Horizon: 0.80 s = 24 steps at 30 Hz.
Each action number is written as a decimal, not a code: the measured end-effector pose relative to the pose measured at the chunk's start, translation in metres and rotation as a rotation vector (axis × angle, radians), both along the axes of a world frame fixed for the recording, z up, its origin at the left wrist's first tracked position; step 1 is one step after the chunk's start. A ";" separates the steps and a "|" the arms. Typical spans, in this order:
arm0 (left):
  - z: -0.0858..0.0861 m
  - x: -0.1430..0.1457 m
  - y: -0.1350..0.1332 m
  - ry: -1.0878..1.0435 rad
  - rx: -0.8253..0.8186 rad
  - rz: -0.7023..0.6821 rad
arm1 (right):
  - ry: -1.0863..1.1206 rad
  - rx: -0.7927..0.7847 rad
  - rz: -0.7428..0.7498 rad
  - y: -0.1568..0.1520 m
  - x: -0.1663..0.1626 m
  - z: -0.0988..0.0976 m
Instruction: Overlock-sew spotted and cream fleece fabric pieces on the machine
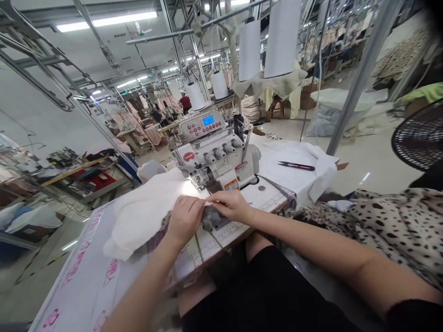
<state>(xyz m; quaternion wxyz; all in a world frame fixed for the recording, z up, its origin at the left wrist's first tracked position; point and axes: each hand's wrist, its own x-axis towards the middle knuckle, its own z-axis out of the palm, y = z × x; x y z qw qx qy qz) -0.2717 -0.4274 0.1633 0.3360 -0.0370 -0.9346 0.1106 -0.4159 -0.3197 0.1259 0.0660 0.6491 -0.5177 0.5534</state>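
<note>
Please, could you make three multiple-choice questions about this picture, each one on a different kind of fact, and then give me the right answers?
1. Where do the thread snips lie?
A. On the floor
B. On the white cloth to the right of the overlock sewing machine
C. In a hand

2. What colour is the machine's display?
A. Blue
B. Red
C. Green

3. What are the hands doing?
A. Both press the machine's buttons
B. Both hang away from the machine
C. Both are at the cream fabric by the machine

Answers:
1. B, the snips rest on the cloth behind the machine's right side.
2. A, the small screen glows blue among the red buttons.
3. C, the left hand lies on the fabric, and the right hand pinches its edge.
</note>
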 end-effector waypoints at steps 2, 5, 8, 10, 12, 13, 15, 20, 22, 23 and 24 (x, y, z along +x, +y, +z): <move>0.004 0.001 0.000 -0.032 0.022 -0.021 | 0.077 -0.006 0.000 0.000 -0.003 -0.001; 0.005 0.004 -0.001 -0.071 0.096 -0.051 | 0.118 0.020 0.020 0.003 -0.004 -0.001; 0.003 0.009 -0.002 -0.101 0.129 -0.077 | 0.094 0.052 0.035 0.006 -0.003 -0.002; 0.002 0.012 -0.002 -0.108 0.120 -0.090 | 0.070 0.080 0.046 0.007 -0.002 -0.002; 0.003 0.013 -0.003 -0.102 0.111 -0.089 | 0.062 0.117 0.057 0.006 -0.002 -0.002; 0.003 0.013 -0.003 -0.099 0.114 -0.083 | 0.068 0.140 0.060 0.005 -0.003 -0.002; 0.004 0.011 -0.005 -0.092 0.127 -0.063 | 0.093 0.186 0.050 0.002 -0.006 -0.001; 0.001 0.004 -0.013 -0.099 0.222 0.066 | 0.258 0.308 -0.080 -0.010 -0.012 0.010; 0.001 0.001 -0.016 -0.118 0.270 0.135 | 0.346 0.353 -0.160 -0.011 -0.011 0.017; 0.001 0.000 -0.018 -0.139 0.289 0.168 | 0.385 0.369 -0.197 -0.011 -0.010 0.020; 0.002 -0.002 -0.020 -0.163 0.307 0.205 | 0.418 0.379 -0.225 -0.008 -0.009 0.022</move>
